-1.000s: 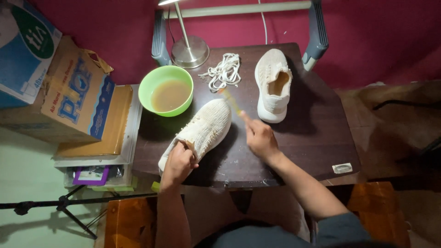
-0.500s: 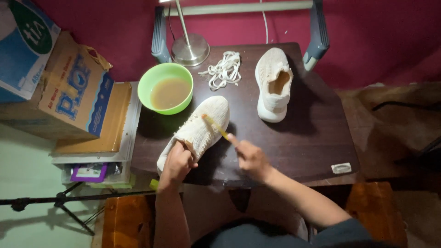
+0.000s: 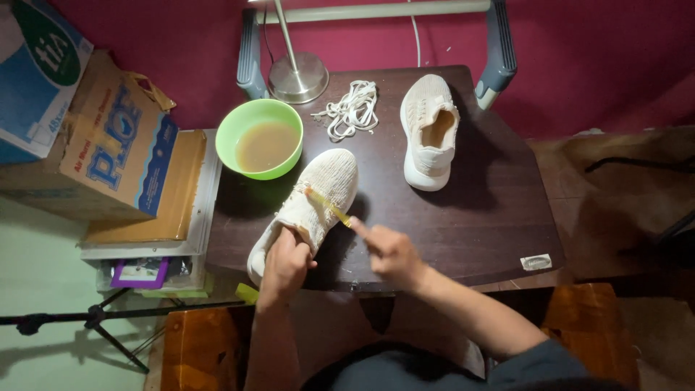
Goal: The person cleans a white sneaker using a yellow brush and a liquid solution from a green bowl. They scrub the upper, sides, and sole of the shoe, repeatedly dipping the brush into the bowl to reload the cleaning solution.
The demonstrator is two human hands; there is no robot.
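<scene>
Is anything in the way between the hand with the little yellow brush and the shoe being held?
Nothing visible. The right hand holds the yellow brush straight onto the cream shoe, which the left hand grips at its heel end.

1. Knitted cloth, matt and ribbed, on the cream shoe point(image 3: 315, 203) held down by the left hand point(image 3: 284, 262).
2. Translucent yellow plastic on the brush point(image 3: 329, 207) in the right hand point(image 3: 389, 250).
3. Glossy, smooth plastic on the green bowl point(image 3: 259, 139).
4. Dark wood, smooth with a dull sheen, on the table point(image 3: 470, 224).
5. Polished metal on the lamp base point(image 3: 298, 76).
6. Printed cardboard, matt, on the boxes point(image 3: 108, 145).
</scene>
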